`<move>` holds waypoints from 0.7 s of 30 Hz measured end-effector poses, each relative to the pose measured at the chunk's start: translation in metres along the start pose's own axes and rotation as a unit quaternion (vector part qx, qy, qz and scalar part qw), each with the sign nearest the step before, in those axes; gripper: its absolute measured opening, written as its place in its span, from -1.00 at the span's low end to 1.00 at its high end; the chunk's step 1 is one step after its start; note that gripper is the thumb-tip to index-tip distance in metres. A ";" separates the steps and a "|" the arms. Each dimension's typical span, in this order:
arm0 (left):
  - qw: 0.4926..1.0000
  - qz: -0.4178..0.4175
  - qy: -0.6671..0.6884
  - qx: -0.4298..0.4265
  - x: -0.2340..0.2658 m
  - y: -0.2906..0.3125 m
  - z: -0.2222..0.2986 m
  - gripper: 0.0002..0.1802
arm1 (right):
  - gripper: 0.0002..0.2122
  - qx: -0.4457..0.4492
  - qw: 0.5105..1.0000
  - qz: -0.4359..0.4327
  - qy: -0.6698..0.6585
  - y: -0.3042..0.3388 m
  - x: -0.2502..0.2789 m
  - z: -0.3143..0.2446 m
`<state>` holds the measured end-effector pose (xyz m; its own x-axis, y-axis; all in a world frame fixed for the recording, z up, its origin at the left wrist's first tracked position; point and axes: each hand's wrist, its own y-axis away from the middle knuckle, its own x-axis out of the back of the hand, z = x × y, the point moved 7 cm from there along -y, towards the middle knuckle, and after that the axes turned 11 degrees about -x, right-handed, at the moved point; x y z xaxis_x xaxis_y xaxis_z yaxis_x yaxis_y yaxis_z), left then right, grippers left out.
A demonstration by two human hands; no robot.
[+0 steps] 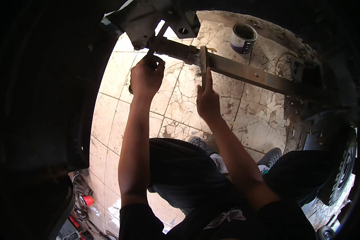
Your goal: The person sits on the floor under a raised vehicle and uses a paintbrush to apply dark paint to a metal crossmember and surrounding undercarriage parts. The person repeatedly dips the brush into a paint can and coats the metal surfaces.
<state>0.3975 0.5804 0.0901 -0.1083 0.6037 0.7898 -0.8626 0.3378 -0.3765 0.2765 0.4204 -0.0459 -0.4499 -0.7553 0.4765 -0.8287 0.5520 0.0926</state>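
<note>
A long dark metal beam [248, 74] runs from the bracket [170, 18] at the top toward the right. My right hand [209, 102] is closed round the handle of a brush [204, 60], which looks like a wire brush. Its dark bristles face left, against the beam near a collar-like joint [191, 54]. My left hand [147, 78] is closed on a dark flat bar [157, 39], which slants up past the beam's end to the bracket. Whether the bar is fixed to the bracket I cannot tell.
A paint can [243, 38] stands on the cracked tile floor [180, 104] beyond the beam. Dark panels [40, 100] close in on the left. Tools and a red-orange item [87, 200] lie at lower left; a tyre [344, 172] stands at right. My shoes [271, 157] are below.
</note>
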 end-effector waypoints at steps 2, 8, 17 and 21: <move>0.999 0.038 -0.003 -0.030 0.004 -0.001 -0.001 -0.87 | -0.26 -0.010 1.000 -0.027 0.003 0.019 -0.001 -0.005; 1.000 -0.008 -0.021 -0.013 0.002 -0.004 0.000 -0.71 | -0.29 -0.020 0.999 -0.030 -0.040 -0.037 -0.008 -0.020; 1.000 -0.026 0.006 0.007 -0.007 -0.007 0.006 -0.71 | -0.27 0.008 0.999 0.000 -0.052 -0.023 -0.008 -0.005; 0.999 -0.027 0.035 -0.020 -0.025 -0.012 0.014 -0.84 | -0.27 -0.001 0.997 0.003 -0.075 0.005 -0.007 -0.006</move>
<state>0.4032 0.5508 0.0816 -0.0258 0.6316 0.7748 -0.8458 0.3993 -0.3537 0.2773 0.4300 -0.0434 -0.5004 -0.7959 0.3408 -0.8248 0.5579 0.0919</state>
